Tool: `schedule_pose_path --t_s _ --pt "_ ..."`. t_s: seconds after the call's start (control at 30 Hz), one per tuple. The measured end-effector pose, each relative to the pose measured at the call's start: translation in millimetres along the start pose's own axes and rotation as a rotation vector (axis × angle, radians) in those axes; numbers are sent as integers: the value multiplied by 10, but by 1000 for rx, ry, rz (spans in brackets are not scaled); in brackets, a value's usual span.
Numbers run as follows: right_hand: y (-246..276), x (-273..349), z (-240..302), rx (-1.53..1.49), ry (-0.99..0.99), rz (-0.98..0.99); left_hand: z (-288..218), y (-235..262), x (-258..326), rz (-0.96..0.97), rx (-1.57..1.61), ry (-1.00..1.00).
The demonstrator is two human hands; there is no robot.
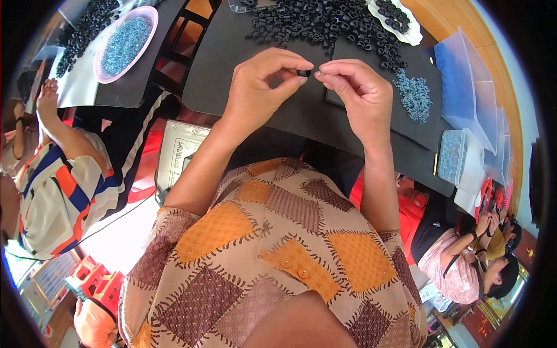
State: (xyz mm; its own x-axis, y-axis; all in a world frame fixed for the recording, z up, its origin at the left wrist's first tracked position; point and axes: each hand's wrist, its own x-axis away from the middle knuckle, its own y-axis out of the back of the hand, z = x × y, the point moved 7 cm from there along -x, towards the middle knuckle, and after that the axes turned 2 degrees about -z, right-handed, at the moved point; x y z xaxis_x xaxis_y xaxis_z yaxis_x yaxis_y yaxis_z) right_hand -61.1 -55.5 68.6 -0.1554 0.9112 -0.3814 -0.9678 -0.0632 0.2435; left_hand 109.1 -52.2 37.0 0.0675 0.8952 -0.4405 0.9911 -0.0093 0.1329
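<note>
Over the near part of the black table (214,75), my left hand (252,90) pinches a small black ring-shaped part (303,73) between thumb and fingertips. Just to its right, my right hand (366,95) is closed in a pinch on a tiny piece (318,73), too small to name for sure. The two fingertips are close but apart. Beyond the hands lies a big heap of similar black parts (325,23). A pile of small blue translucent pieces (413,95) lies right of my right hand.
A white scalloped plate (413,33) with black parts stands far right. Blue translucent bins (467,81) and a clear tub (449,153) of blue pieces line the right edge. Left, another table holds a pink-rimmed dish (98,72); a person (64,191) sits beside it. More people sit lower right.
</note>
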Motion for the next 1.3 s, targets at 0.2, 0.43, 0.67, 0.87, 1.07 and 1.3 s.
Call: schedule_pose_path --t_s 0.2,0.43,0.67,0.87,1.07,1.3 --pt "-137 -15 196 335 164 59 80 -22 73 -43 100 102" --pt "-314 -23 178 432 159 192 188 66 192 19 63 220" --pt "-507 -57 -74 303 -15 259 439 181 284 -7 285 361" --pt "-204 -285 -46 559 189 16 510 276 259 -9 394 397" --pt "61 -462 -530 955 -5 89 533 279 242 -39 489 399" --pt "-132 -429 -560 933 163 160 553 275 256 -35 563 407"
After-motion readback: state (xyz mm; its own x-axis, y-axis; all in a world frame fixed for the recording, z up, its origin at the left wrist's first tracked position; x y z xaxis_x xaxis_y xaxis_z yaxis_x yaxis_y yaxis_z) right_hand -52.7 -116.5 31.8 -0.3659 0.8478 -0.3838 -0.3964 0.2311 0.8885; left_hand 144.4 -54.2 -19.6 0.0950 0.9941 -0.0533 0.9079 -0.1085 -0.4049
